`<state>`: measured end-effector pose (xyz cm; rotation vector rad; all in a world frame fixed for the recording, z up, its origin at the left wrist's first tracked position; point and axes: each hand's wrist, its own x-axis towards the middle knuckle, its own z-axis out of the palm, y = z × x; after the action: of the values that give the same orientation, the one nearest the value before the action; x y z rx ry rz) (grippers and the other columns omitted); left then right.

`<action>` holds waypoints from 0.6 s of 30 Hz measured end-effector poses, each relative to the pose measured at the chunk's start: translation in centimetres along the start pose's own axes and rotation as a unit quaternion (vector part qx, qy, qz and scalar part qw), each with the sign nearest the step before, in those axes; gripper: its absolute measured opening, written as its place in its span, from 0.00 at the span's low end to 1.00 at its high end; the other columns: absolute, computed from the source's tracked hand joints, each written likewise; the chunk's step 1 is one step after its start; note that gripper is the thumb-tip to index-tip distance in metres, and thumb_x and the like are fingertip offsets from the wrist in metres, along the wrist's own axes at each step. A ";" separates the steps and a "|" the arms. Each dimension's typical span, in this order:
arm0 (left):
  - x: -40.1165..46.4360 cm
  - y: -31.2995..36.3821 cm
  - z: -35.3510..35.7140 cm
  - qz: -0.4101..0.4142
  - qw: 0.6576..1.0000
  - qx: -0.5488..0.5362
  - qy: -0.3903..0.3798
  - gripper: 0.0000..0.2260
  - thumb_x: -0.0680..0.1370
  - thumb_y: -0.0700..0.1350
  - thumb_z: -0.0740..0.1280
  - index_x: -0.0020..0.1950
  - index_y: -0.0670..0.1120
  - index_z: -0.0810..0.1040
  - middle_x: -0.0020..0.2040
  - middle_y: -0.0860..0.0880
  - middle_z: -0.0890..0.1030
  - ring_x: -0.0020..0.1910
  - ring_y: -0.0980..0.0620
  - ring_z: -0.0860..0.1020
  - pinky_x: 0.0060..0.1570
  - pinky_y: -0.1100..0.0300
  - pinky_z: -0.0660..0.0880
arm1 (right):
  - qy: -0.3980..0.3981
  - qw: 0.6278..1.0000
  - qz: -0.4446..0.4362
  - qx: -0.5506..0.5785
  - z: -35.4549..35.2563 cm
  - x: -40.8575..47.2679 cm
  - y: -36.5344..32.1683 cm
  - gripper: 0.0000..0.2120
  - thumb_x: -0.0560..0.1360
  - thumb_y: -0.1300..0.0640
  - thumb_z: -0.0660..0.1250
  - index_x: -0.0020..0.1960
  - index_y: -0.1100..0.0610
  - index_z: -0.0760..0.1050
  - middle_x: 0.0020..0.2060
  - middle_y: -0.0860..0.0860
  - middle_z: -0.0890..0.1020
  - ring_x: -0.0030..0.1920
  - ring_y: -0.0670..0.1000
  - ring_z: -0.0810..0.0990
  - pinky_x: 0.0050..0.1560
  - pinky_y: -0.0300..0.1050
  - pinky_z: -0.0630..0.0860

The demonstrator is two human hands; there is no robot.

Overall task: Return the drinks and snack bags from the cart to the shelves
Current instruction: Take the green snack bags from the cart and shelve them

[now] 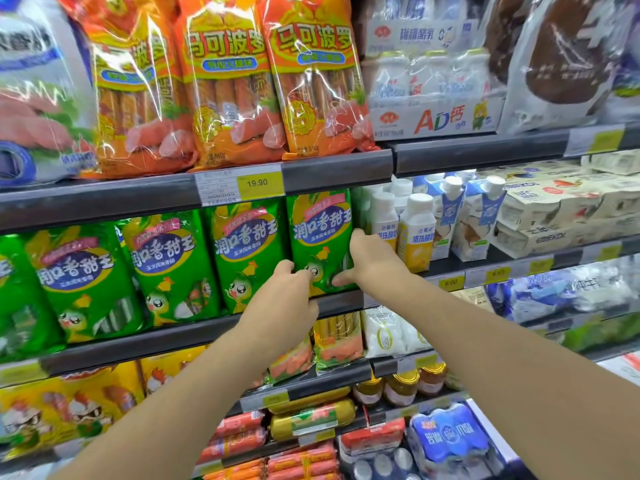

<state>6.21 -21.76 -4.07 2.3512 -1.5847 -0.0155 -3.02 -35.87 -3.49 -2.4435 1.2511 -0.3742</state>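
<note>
Forearms of mine reach up from the bottom edge of the frame toward a shop shelving unit that fills the whole view, with dark shelf rails running across it at a slant.

My left hand (284, 292) sits at frame centre, fingers bent, fingertips touching the lower left edge of a green snack bag (320, 244). My right hand (369, 258), just right of centre, curls its fingers round the bag's right edge, with the thumb against the lower front. Between them both hands hold this one bag.

The bag stands upright on the middle shelf (343, 301), its long axis vertical, printed front facing me, top edge tucked under the rail above. It is the rightmost of a row: I count four green bags whole, and part of a fifth cut off at the left edge of the frame.

Just right of my right hand stand white-capped drink bottles (419, 233), then two blue and white cartons (479, 220), then stacked pale boxes.

Higher, across the upper left and centre, three orange sausage packs (228, 81) stand upright on the top shelf beside a white and blue pack at the far left. A yellow price tag (258, 183) reading 19.90 sits on the rail beneath them. At upper right is a multipack of small white bottles (436, 98).

Lower shelves hold yellow bags, red sausage sticks and jars.
</note>
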 end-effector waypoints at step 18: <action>-0.4 -0.8 -0.4 0.067 0.986 -0.093 0.124 0.09 0.79 0.47 0.64 0.57 0.47 0.78 0.53 0.52 0.76 0.48 0.53 0.78 0.49 0.58 0.77 | 0.107 0.993 -0.011 0.040 0.7 -2.8 3.5 0.25 0.70 0.45 0.75 0.62 0.56 0.75 0.47 0.53 0.83 0.50 0.53 0.80 0.50 0.47 0.77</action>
<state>6.88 -21.06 -3.93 2.0145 -1.5433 0.1469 -6.91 -35.32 -5.82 -2.4009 1.2675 -0.6947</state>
